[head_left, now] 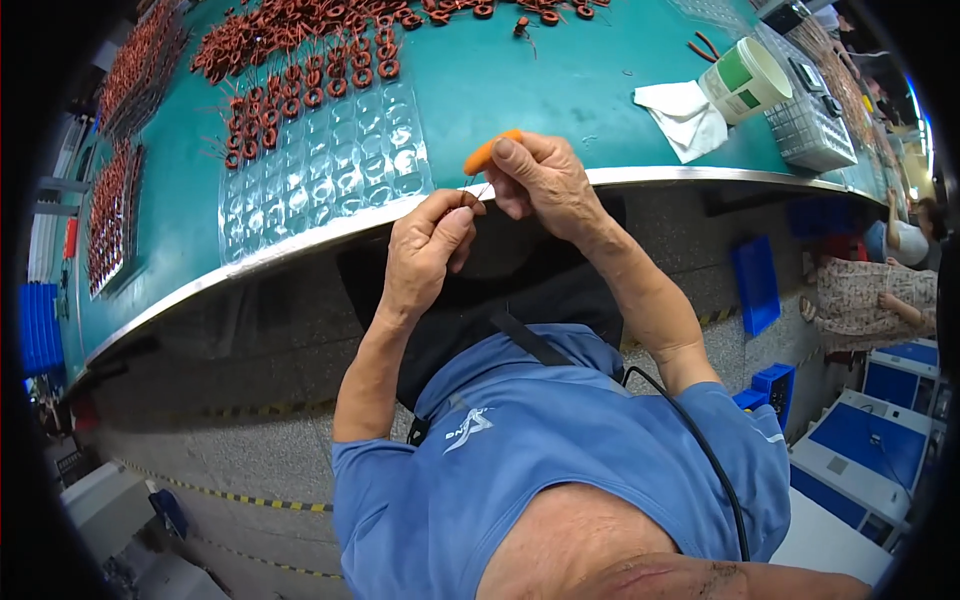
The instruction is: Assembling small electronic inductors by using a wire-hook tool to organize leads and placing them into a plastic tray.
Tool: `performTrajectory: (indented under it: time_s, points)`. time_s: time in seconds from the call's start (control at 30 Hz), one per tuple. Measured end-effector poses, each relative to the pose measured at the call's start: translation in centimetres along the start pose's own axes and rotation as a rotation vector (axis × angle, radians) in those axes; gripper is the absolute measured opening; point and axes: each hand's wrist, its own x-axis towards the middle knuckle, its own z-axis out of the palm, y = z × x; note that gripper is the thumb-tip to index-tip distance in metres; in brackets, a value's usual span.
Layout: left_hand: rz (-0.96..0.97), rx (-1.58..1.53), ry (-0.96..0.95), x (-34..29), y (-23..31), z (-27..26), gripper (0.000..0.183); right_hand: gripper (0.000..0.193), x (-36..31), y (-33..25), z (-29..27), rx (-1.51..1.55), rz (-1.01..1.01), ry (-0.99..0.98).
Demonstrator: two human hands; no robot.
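Over the front edge of a green-topped bench point(480, 80), my two hands work close together. My left hand point(418, 250) pinches a small copper-coloured wound coil point(474, 203), mostly covered by the fingers. Closed around an orange handle point(488, 154), my right hand point(553, 182) is just above and to the right; the tool's working end is too fine to make out. Thin leads show between the hands. Left of them lies a clear plastic pocket tray point(345, 172), its far rows filled with upright ring coils point(312, 97).
Loose coils point(250, 42) are heaped along the far side. Filled coil trays point(112, 215) stand at left. At right are a white-green tub point(748, 80), a white cloth point(683, 118), red-handled pliers point(706, 46) and stacked clear trays point(808, 125). A co-worker point(868, 300) is farther right.
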Motion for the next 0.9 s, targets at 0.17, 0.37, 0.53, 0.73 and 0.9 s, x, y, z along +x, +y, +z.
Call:
performTrajectory:
  time_s: [0.17, 0.37, 0.53, 0.73, 0.9]
  points:
    - [0.041, 0.097, -0.001, -0.6, 0.1, 0.6, 0.025, 0.041, 0.7, 0.7, 0.1, 0.086, 0.060, 0.107]
    - [0.100, -0.039, 0.056, -0.9, -0.4, -0.4, 0.033, 0.040, 1.3, 0.4, -0.2, -0.082, -0.064, 0.297]
    - [0.192, 0.112, 0.179, -1.2, -1.0, -1.2, 0.031, 0.034, 0.5, -0.2, 2.2, -0.475, -0.306, 0.376]
    - [0.269, 0.362, 0.274, -1.5, -0.3, -3.2, 0.033, 0.018, 2.7, -0.4, 5.7, -0.579, -0.225, 0.070]
    - [0.657, 0.566, 0.502, -1.2, 0.9, -6.8, 0.037, 0.017, 8.3, -2.4, 8.1, -0.653, -0.389, -0.008]
